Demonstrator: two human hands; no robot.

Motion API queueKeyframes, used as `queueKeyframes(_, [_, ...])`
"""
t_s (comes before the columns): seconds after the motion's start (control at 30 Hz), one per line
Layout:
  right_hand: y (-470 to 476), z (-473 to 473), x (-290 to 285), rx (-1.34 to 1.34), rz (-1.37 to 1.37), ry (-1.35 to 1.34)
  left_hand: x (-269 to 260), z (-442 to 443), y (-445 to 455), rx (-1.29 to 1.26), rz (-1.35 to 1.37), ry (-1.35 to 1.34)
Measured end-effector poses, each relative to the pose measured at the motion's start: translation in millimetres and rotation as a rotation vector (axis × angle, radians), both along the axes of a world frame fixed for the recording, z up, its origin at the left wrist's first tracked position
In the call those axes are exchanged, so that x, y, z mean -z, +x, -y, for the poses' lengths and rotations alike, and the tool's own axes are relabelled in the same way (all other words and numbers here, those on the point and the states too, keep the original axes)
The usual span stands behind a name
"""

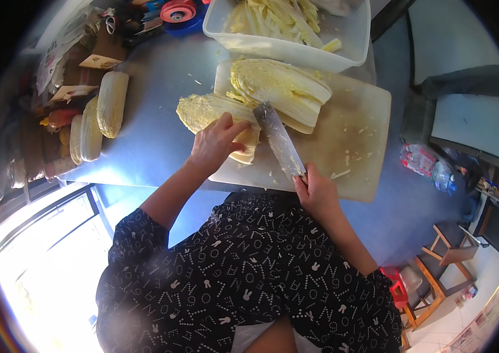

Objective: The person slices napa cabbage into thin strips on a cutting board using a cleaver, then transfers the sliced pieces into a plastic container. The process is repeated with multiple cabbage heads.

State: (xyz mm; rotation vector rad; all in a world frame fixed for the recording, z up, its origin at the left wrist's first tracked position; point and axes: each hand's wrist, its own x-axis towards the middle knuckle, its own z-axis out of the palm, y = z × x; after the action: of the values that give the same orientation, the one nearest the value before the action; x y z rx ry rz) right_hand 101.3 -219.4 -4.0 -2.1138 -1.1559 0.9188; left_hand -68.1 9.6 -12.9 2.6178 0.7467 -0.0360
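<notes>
My right hand (316, 189) grips the handle of a cleaver (279, 140), its wide blade flecked with cabbage bits and slanting up to the left. Beside the blade's tip lies a halved napa cabbage (201, 110), its base end towards the blade. My left hand (215, 143) rests on that cabbage with fingers spread over the base end; whether it grips is hard to tell. Another piece of napa cabbage (282, 90) lies just behind, up and to the right. Both are on a pale cutting board (355, 132), strewn with small scraps at its right.
A clear plastic tub (276, 45) of cut cabbage leaves stands behind the board. Several whole napa cabbages (112, 104) lie at the left of the table, near cardboard boxes (104, 48) and a red-capped bottle (62, 118). Wooden stools (434, 282) and plastic bottles (443, 176) are at the right.
</notes>
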Motion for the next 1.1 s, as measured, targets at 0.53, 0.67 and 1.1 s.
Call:
queueKeyframes(0.53, [-10.3,-2.1,2.5,0.039,0.020,0.038,-5.8,-43.8,25.6,0.300,-0.053,-0.233])
queueKeyframes(0.67, [-11.9,-2.0,4.7,0.060,-0.007,0.007,0.1,-66.2,20.1,0.394,0.087,-0.407])
queueKeyframes(1.1, [-10.8,4.5,13.1,0.064,-0.027,-0.005,-88.2,-158.8,111.6,0.115,0.641,-0.731])
